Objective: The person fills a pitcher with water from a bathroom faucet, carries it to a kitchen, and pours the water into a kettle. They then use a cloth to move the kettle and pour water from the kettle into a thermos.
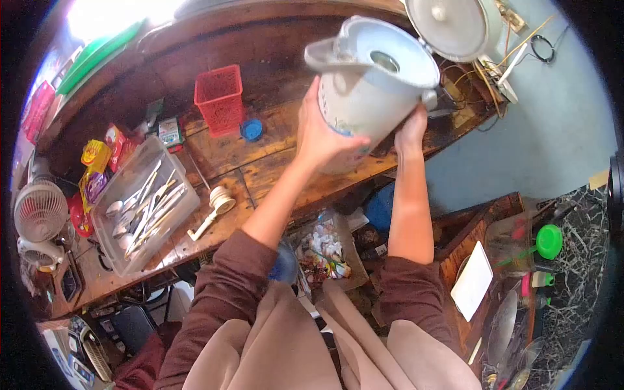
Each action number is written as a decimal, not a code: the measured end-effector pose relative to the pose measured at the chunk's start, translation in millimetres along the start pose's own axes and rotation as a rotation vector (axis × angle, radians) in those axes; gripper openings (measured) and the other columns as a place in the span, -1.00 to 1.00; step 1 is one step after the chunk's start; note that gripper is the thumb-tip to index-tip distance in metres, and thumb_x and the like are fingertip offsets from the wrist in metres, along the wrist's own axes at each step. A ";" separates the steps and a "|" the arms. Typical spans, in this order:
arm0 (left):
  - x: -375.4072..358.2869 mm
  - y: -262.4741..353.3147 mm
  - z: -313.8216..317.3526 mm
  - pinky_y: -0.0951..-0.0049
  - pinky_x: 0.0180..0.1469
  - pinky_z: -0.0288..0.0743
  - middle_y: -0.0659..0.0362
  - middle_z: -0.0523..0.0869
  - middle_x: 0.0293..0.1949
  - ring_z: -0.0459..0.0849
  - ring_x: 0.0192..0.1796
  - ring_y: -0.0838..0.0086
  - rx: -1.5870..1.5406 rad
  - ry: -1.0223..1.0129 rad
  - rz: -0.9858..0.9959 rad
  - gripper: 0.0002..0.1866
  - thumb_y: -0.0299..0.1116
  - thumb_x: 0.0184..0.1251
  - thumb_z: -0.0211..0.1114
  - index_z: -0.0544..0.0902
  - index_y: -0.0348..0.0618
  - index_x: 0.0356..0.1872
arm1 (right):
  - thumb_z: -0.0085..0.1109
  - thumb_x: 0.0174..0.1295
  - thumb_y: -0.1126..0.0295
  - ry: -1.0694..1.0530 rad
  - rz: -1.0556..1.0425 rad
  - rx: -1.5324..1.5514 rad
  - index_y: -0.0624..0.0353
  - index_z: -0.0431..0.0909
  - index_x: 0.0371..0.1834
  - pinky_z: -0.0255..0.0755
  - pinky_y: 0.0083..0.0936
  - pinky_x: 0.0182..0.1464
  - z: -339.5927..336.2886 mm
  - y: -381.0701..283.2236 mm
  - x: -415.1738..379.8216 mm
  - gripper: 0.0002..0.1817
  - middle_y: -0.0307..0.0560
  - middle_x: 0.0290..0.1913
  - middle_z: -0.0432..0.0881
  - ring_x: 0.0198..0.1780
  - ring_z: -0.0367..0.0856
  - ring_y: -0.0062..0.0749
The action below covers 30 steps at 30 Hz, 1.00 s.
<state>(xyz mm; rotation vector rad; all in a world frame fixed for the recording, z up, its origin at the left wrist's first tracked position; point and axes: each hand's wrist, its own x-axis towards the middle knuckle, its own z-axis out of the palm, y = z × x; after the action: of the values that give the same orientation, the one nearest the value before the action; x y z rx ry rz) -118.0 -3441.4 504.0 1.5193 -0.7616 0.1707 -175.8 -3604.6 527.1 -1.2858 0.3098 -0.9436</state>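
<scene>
A white thermos jug [354, 101] with a printed floral pattern is tilted above the wooden table, held between both hands. The round inner mouth [385, 62] shows uncovered at its top, and a spout [325, 55] points left. At the upper right, a round pale lid [450, 29] appears swung back from the rim. My left hand [325, 133] is wrapped around the jug's near left side, thumb across the front. My right hand [412, 130] grips its right side below the rim; some fingers are hidden. Left of the jug, a cream ribbed piece with a bent tube [221, 200] lies on the table.
On the wooden table [273, 182] stand a red basket [219, 101], a blue cap [251, 130] and a plastic tray [188, 214] of cutlery. A small fan [41, 209] is at far left. Below lies a box of litter [328, 250]; cables [497, 71] hang upper right.
</scene>
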 end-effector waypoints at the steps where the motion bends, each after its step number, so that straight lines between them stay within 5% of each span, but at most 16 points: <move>1: -7.0 5.7 -1.3 0.20 0.21 0.07 -0.16 0.20 0.13 0.16 0.18 0.05 -0.006 -0.002 0.010 0.29 -0.08 -0.75 0.55 -0.02 -0.26 0.21 | -0.35 0.25 0.09 -0.002 0.019 0.051 0.17 0.18 0.14 0.19 -0.38 0.12 1.2 -13.0 -15.5 -0.50 -0.15 0.13 0.29 0.12 0.29 -0.33; 3: -17.7 14.7 -1.8 0.19 0.19 0.09 -0.15 0.22 0.11 0.19 0.17 0.06 0.070 -0.050 0.022 0.27 -0.10 -0.74 0.54 0.00 -0.23 0.21 | -0.31 0.22 0.02 0.100 0.036 0.291 0.13 0.16 0.16 0.17 -0.36 0.14 0.5 -23.3 -36.1 -0.46 -0.13 0.15 0.26 0.14 0.26 -0.30; 7: -39.1 32.4 -9.9 0.16 0.19 0.07 -0.13 0.22 0.11 0.18 0.17 0.05 -0.009 -0.207 0.033 0.27 -0.07 -0.74 0.54 0.01 -0.26 0.20 | -0.25 0.22 -0.03 0.055 -0.164 0.194 0.16 0.01 0.22 0.07 -0.39 0.20 -25.1 -42.0 -81.4 -0.38 -0.13 0.16 0.22 0.18 0.19 -0.32; 9: -58.8 37.9 -12.9 0.17 0.18 0.09 -0.13 0.23 0.10 0.20 0.15 0.04 -0.013 -0.249 0.098 0.26 -0.05 -0.73 0.53 0.02 -0.28 0.20 | -0.05 0.15 0.06 0.060 -0.421 -0.235 0.09 0.02 0.21 0.21 -0.32 0.15 -44.7 -64.2 -101.3 -0.37 -0.12 0.18 0.20 0.16 0.24 -0.28; 10: -70.0 41.5 -13.6 0.18 0.18 0.10 -0.13 0.24 0.09 0.21 0.14 0.03 0.002 -0.292 0.143 0.25 -0.03 -0.73 0.53 0.04 -0.30 0.19 | -0.16 0.18 -0.02 0.054 -0.535 -0.351 0.08 0.07 0.20 0.22 -0.32 0.14 -64.9 -65.9 -116.7 -0.40 -0.13 0.17 0.22 0.16 0.23 -0.30; 11: -81.5 46.6 -13.1 0.18 0.18 0.10 -0.13 0.24 0.09 0.21 0.14 0.03 -0.017 -0.308 0.155 0.25 -0.03 -0.73 0.53 0.04 -0.30 0.19 | -0.42 0.22 -0.12 0.180 -0.018 0.190 0.15 -0.01 0.25 0.01 -0.36 0.25 -44.9 -94.5 -143.0 -0.33 -0.09 0.23 0.15 0.23 0.12 -0.31; 16: -156.2 101.6 -25.5 0.22 0.10 0.16 -0.09 0.28 0.06 0.30 0.06 0.10 -0.119 -0.532 0.172 0.22 0.00 -0.71 0.51 0.09 -0.34 0.16 | -0.21 0.09 -0.19 0.112 -0.048 0.172 0.15 0.07 0.22 0.10 -0.33 0.22 -92.4 -140.2 -259.0 -0.24 -0.07 0.21 0.19 0.21 0.17 -0.25; 17: -174.3 113.0 -28.8 0.23 0.09 0.17 -0.07 0.28 0.07 0.31 0.05 0.12 -0.098 -0.587 0.192 0.22 0.00 -0.71 0.51 0.10 -0.33 0.16 | -0.16 0.08 -0.15 0.206 -0.228 0.225 0.19 0.06 0.22 0.12 -0.32 0.21 -105.2 -138.0 -276.9 -0.24 -0.06 0.21 0.18 0.21 0.17 -0.27; 19: -211.5 137.7 -33.2 0.22 0.19 0.05 -0.05 0.31 0.08 0.24 0.16 0.16 -0.201 -0.690 0.184 0.13 -0.02 -0.70 0.55 0.23 -0.31 0.11 | -0.09 0.05 -0.12 -0.031 -0.176 0.318 0.21 0.02 0.23 0.14 -0.32 0.19 -120.8 -168.8 -342.1 -0.21 -0.02 0.21 0.16 0.20 0.18 -0.27; 23: -292.0 180.0 -32.4 0.29 0.15 0.13 0.06 0.32 0.06 0.28 0.13 0.28 -0.417 -0.964 0.232 0.16 -0.10 -0.71 0.58 0.16 -0.27 0.13 | -0.07 0.03 -0.13 0.178 -0.269 0.207 0.20 0.01 0.23 0.14 -0.32 0.18 -142.6 -204.5 -477.4 -0.19 0.00 0.20 0.16 0.19 0.18 -0.26; 27: -377.8 231.6 -33.3 0.23 0.22 0.06 -0.09 0.14 0.21 0.15 0.22 0.07 -0.672 -1.263 0.167 0.24 0.06 -0.63 0.50 0.05 -0.31 0.21 | -0.04 0.01 -0.14 0.450 -0.304 0.051 0.20 0.00 0.24 0.15 -0.33 0.18 -141.6 -235.0 -645.9 -0.17 0.02 0.20 0.15 0.19 0.18 -0.24; 29: -410.4 258.4 -29.0 0.21 0.19 0.11 -0.10 0.15 0.20 0.18 0.21 0.04 -0.840 -1.243 0.507 0.22 0.07 -0.59 0.48 0.04 -0.27 0.23 | -0.03 0.00 -0.15 0.570 -0.321 -0.026 0.20 -0.01 0.24 0.16 -0.33 0.17 -132.4 -248.2 -715.0 -0.15 0.03 0.20 0.15 0.18 0.18 -0.23; 30: -438.3 254.1 -17.2 0.19 0.17 0.14 -0.10 0.16 0.20 0.20 0.20 0.00 -0.783 -1.223 0.645 0.09 -0.02 -0.42 0.44 0.05 -0.17 0.23 | -0.02 -0.05 -0.20 0.660 -0.353 0.017 0.22 0.15 0.16 0.13 -0.21 0.19 -97.4 -280.6 -715.6 -0.17 0.09 0.19 0.19 0.18 0.21 -0.18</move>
<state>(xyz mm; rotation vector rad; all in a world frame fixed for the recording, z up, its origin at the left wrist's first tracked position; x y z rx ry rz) -586.1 -3248.4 479.3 0.4445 -1.9849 -0.5909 -793.5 -3137.0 541.9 -0.9965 0.5926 -1.6657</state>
